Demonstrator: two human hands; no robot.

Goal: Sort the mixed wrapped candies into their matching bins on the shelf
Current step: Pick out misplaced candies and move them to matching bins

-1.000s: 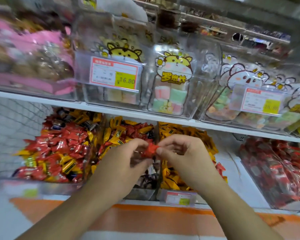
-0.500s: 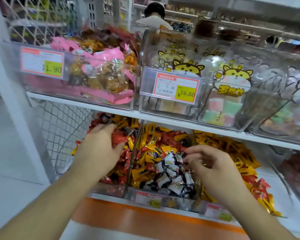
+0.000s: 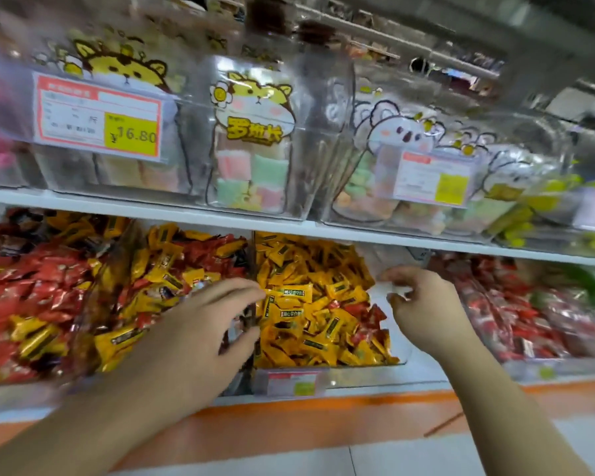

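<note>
Left of the fingers, red bin [image 3: 24, 297] and mixed red-yellow bin [image 3: 172, 266]; left hand [image 3: 200, 334] moved off the red pile, fingers now loosely spread, empty, reaching toward yellow bin [image 3: 310, 304]; right hand [image 3: 416, 300] shifted right, fingers curled, contents unclear; next stray candy being sought, probably.

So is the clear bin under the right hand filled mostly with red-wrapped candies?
No, the clear plastic bin beside the right hand holds mostly yellow-wrapped candies.
</note>
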